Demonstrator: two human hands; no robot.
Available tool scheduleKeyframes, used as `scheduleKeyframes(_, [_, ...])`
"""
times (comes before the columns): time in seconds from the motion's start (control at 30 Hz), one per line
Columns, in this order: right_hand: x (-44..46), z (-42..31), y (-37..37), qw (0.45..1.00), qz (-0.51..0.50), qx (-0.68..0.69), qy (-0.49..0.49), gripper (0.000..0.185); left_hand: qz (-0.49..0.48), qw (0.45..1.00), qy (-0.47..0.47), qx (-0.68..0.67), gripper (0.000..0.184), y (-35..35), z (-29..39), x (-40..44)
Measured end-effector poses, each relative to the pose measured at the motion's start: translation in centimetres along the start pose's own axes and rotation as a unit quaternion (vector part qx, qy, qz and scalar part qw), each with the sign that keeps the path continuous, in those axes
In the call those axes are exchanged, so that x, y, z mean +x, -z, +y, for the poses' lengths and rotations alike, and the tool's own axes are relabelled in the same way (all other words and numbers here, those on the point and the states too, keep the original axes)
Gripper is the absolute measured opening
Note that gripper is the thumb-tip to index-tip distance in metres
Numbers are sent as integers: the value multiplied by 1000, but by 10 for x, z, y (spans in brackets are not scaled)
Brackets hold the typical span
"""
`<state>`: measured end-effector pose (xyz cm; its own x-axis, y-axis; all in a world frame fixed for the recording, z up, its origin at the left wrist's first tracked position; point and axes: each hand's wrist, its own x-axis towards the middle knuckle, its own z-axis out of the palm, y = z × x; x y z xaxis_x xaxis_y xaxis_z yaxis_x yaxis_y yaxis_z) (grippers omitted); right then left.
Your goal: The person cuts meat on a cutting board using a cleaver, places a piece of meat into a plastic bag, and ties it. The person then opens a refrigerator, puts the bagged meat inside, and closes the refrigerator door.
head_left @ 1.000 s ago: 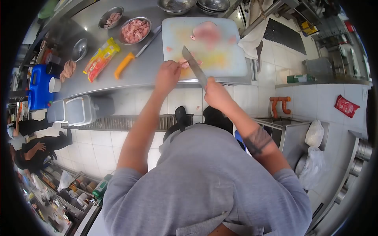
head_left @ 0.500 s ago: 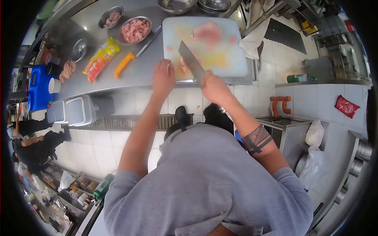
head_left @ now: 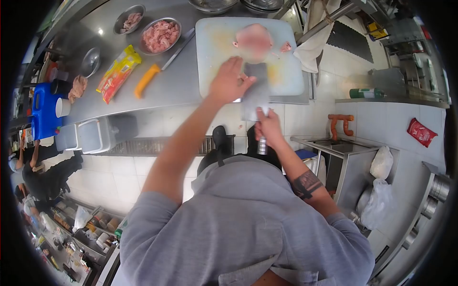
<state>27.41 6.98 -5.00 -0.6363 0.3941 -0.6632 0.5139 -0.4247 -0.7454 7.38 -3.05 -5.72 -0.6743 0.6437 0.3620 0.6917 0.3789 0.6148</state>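
My right hand (head_left: 268,127) is closed round the metal handle of a cleaver (head_left: 256,81). The broad blade lies flat-looking and slightly blurred over the near edge of a white cutting board (head_left: 210,47). Just left of the blade is my left hand (head_left: 230,82), its fingers stretched out and its thumb at the blade's edge; what lies beneath the palm is hidden. A large pale pink piece of raw meat (head_left: 254,42) rests on the far part of the board. To its right sits a small meat scrap (head_left: 286,46).
Left of the board lie a yellow-handled knife (head_left: 149,80) and a yellow-red packet (head_left: 119,74). A steel bowl of cut meat (head_left: 161,36) and a smaller bowl (head_left: 129,20) stand behind them. A blue jug (head_left: 46,109) is at far left. A cloth (head_left: 310,52) hangs at right.
The cleaver has swung from slanting left to pointing straight away, lower and nearer me. My left hand has moved right onto the board beside the blade, with its fingers now extended.
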Motion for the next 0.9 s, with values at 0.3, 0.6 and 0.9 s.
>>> scheduleKeyframes(0.3, [-5,-107,-142,967,-97,-133,196,32,213,974,65,32,35,91,-34,66])
scheduleKeyframes(0.6, [-21,-170,-146,957,-135,-133,219,39,36,967,77,241,43,173,-222,119])
scheduleKeyframes(0.9, [-17,-95,72,824,236,-458,236,23,36,997,63,22,48,9,-77,70])
